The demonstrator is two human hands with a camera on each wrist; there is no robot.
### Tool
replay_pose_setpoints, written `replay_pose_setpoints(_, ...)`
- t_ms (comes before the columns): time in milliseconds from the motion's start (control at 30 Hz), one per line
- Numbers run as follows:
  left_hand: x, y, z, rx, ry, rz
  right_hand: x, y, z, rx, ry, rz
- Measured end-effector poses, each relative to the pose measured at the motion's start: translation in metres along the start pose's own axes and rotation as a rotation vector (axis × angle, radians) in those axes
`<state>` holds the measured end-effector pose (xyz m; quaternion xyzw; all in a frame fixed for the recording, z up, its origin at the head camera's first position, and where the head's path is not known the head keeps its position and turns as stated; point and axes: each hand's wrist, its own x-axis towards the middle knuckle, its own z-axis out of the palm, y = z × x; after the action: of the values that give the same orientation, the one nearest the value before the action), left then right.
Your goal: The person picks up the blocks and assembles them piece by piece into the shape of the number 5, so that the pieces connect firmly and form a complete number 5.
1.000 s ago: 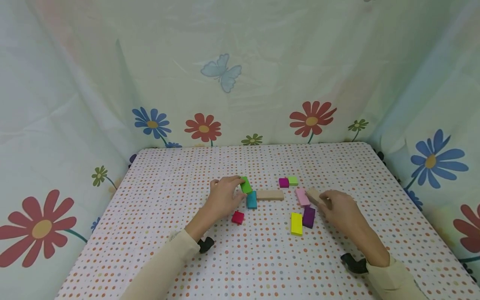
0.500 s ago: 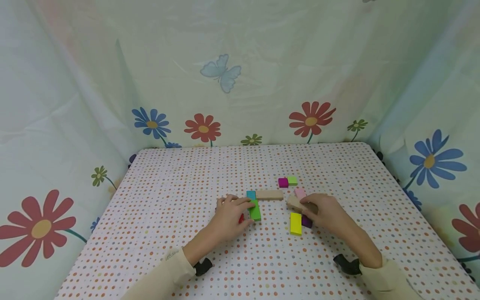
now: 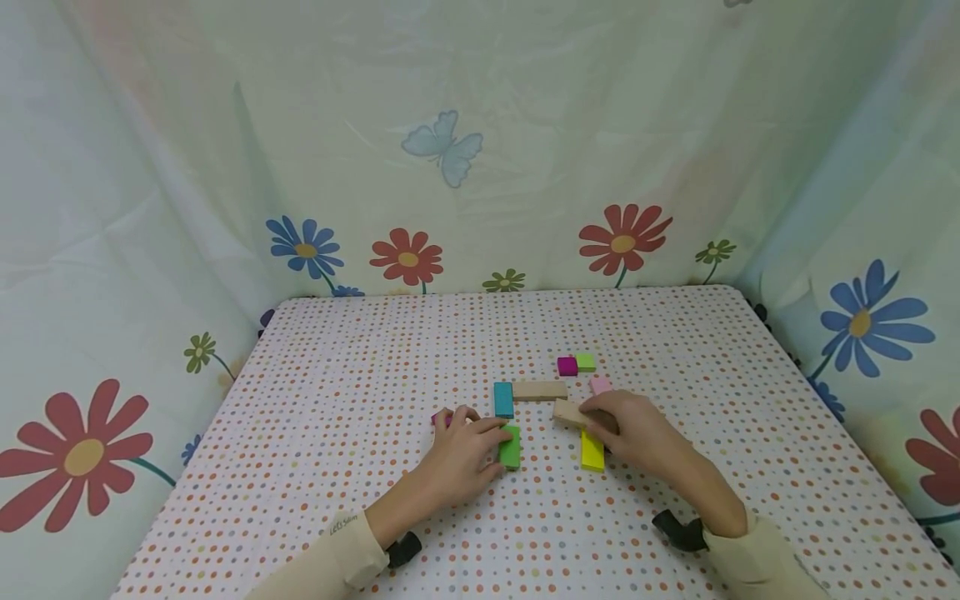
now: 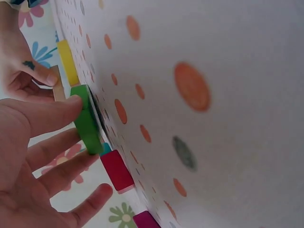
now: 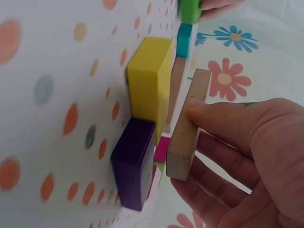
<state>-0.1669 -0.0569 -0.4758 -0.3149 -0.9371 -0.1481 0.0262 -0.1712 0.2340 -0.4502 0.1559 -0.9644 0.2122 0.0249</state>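
My left hand point(image 3: 461, 458) pinches a green block point(image 3: 510, 447) between thumb and fingers, close over the tablecloth and just nearer than a teal block point(image 3: 503, 400). In the left wrist view a red block point(image 4: 118, 171) lies beside the fingers. My right hand point(image 3: 637, 429) grips a plain wooden block point(image 5: 187, 128), held off the cloth beyond the yellow block point(image 3: 592, 452). A dark purple block point(image 5: 135, 161) lies beside the yellow one, hidden by the hand in the head view. Another plain wooden block point(image 3: 540, 391) lies with its end against the teal block.
A magenta block point(image 3: 567, 366) and a light green block point(image 3: 586, 362) sit together farther back. The pink block point(image 3: 600, 385) is partly covered by the right hand. Another magenta block point(image 4: 146, 220) lies left of the red one. The dotted tablecloth point(image 3: 360, 350) meets a flowered curtain point(image 3: 525, 167) behind.
The left hand has brought the green block from behind the teal block to the near side. The right hand has carried the wooden block leftward and nearer, over the yellow block's far end.
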Motion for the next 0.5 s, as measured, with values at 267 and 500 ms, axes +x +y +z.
replay_pose_setpoints(267, 0.0, -0.001, 0.001, 0.025, -0.024, -0.016, 0.011, -0.009, 0.008, -0.014, -0.01, -0.061)
replay_pose_setpoints(500, 0.0, -0.002, 0.002, 0.078, -0.021, -0.018, 0.019, -0.016, 0.016, -0.003, -0.04, -0.084)
